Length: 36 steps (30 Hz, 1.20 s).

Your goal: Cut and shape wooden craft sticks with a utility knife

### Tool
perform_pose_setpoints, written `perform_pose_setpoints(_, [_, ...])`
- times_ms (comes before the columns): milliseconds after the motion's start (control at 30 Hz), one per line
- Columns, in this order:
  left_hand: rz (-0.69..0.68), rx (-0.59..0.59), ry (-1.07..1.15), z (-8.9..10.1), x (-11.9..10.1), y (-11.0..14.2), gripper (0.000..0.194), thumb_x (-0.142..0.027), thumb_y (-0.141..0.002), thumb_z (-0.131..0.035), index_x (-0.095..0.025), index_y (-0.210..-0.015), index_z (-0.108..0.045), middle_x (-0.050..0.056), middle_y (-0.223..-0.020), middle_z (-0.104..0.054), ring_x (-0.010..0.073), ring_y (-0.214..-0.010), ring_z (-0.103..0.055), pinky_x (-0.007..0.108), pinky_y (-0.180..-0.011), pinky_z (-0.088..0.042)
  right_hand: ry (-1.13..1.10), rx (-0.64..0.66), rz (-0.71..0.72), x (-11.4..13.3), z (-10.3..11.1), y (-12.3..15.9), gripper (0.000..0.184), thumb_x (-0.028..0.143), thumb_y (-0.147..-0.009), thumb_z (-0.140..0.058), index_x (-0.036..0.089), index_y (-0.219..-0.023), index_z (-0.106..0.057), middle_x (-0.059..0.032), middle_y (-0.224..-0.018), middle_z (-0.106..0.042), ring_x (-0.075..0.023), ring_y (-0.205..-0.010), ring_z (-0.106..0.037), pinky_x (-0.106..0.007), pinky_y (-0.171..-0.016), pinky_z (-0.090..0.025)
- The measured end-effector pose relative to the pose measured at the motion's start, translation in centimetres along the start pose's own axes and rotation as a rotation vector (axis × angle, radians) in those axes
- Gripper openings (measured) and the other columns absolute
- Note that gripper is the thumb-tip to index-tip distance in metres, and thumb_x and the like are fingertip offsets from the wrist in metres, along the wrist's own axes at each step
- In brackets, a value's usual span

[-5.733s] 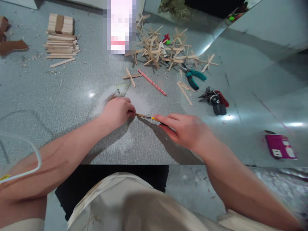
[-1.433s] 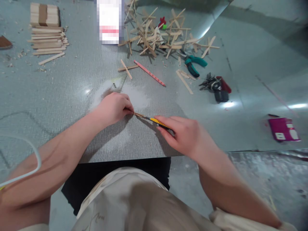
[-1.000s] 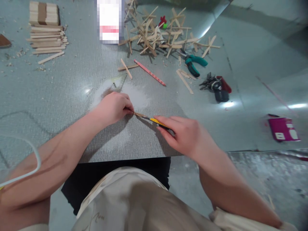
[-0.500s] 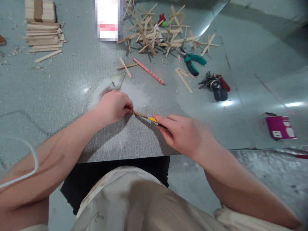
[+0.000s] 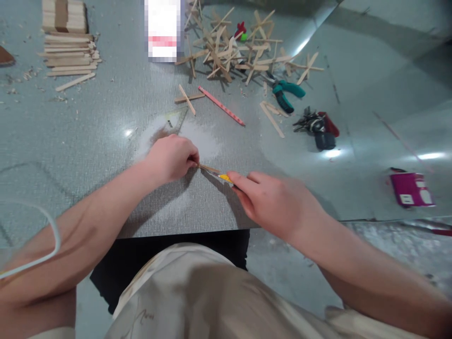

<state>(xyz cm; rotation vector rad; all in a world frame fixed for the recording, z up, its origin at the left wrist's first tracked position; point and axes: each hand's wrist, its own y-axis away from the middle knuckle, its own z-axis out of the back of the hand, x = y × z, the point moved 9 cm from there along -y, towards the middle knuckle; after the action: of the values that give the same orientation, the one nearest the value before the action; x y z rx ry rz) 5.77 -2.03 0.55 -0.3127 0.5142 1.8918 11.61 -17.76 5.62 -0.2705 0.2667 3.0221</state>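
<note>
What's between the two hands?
In the head view, a thin brown wooden stick and the front of a yellow metal-bladed cutter lie there.

Pencil (image 5: 221, 106) behind stick (image 5: 210, 168) and knife (image 5: 225, 178)

Cool, dim light puts white glare on the gray table (image 5: 88, 127) and soft shadow by the slightly blurred right hand (image 5: 270, 195).

Upper garment: beige shirt (image 5: 212, 301), curved hem, small dark script marking (image 5: 143, 318) on the front. Left sleeve (image 5: 52, 333) and right sleeve (image 5: 356, 322) are beige, ending above bare forearms. Left hand (image 5: 173, 157) and right hand (image 5: 273, 195): bare. White cable (image 5: 57, 230) curves across the left forearm (image 5: 102, 212).
</note>
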Motion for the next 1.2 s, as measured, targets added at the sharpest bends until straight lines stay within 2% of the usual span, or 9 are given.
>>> perform_pose_setpoints(167, [0.006,-0.001,-0.013,0.0,0.0,0.1,0.025,-0.015,-0.091,-0.062,-0.025,-0.096,-0.084,0.002,-0.104,-0.081,0.0247,-0.1,-0.071,0.032,-0.076,-0.049,0.013,-0.025,0.002,0.2,0.3,0.3,0.042,0.02,-0.1,-0.046,0.02,-0.13,-0.076,-0.0047,-0.069,-0.064,-0.0161,-0.049,-0.046,-0.032,-0.054,-0.014])
perform_pose_setpoints(567, [0.002,0.006,-0.014,0.1,-0.1,0.2,0.025,-0.018,-0.092,-0.061,-0.024,-0.098,-0.084,0.003,-0.106,-0.082,0.0242,-0.102,-0.072,0.032,-0.081,-0.052,0.004,0.043,-0.039,0.3,-0.1,0.6,0.046,0.019,-0.1,-0.045,0.02,-0.135,-0.074,-0.0055,-0.071,-0.064,-0.0153,-0.051,-0.045,-0.032,-0.055,-0.015])
perform_pose_setpoints(800, [-0.018,-0.054,0.022,0.1,0.2,0.1,0.023,-0.016,-0.087,-0.063,-0.026,-0.09,-0.084,0.001,-0.099,-0.082,0.0221,-0.094,-0.072,0.032,-0.078,-0.05,-0.023,-0.048,-0.039,0.5,0.5,1.2,0.045,0.018,-0.1,-0.043,0.022,-0.129,-0.077,-0.0044,-0.068,-0.062,-0.0154,-0.048,-0.044,-0.033,-0.053,-0.016])
perform_pose_setpoints(900, [-0.039,-0.079,0.042,0.2,0.1,0.2,0.023,-0.016,-0.085,-0.063,-0.025,-0.088,-0.083,0.001,-0.096,-0.082,0.0209,-0.09,-0.071,0.032,-0.076,-0.05,-0.037,-0.175,-0.042,0.1,1.8,2.3,0.042,0.022,-0.104,-0.043,0.019,-0.126,-0.078,-0.0034,-0.065,-0.061,-0.017,-0.049,-0.049,-0.033,-0.051,-0.023])
perform_pose_setpoints(1000, [-0.043,-0.067,0.067,0.2,0.1,0.3,0.022,-0.016,-0.087,-0.063,-0.023,-0.09,-0.083,0.002,-0.096,-0.081,0.0211,-0.088,-0.07,0.033,-0.076,-0.049,-0.147,-0.273,-0.066,-0.9,2.9,3.6,0.038,0.026,-0.107,-0.046,0.015,-0.13,-0.074,-0.0049,-0.074,-0.07,-0.0187,-0.056,-0.061,-0.032,-0.053,-0.035])
perform_pose_setpoints(1133, [-0.079,-0.077,0.068,0.1,-0.2,0.5,0.018,-0.016,-0.089,-0.063,-0.02,-0.091,-0.08,0.005,-0.097,-0.078,0.0205,-0.088,-0.068,0.032,-0.073,-0.048,-0.364,-0.261,-0.158,-2.6,2.1,4.4,0.034,0.027,-0.106,-0.051,0.015,-0.132,-0.07,-0.0091,-0.095,-0.08,-0.0224,-0.075,-0.073,-0.032,-0.064,-0.049])
perform_pose_setpoints(1200, [-0.109,-0.087,0.051,0.1,-0.4,0.6,0.017,-0.016,-0.09,-0.061,-0.019,-0.092,-0.078,0.005,-0.099,-0.077,0.0207,-0.09,-0.067,0.032,-0.075,-0.048,-0.473,-0.258,-0.245,-3.6,0.9,4.5,0.033,0.03,-0.104,-0.055,0.018,-0.131,-0.069,-0.009,-0.1,-0.081,-0.0219,-0.074,-0.073,-0.033,-0.068,-0.052])
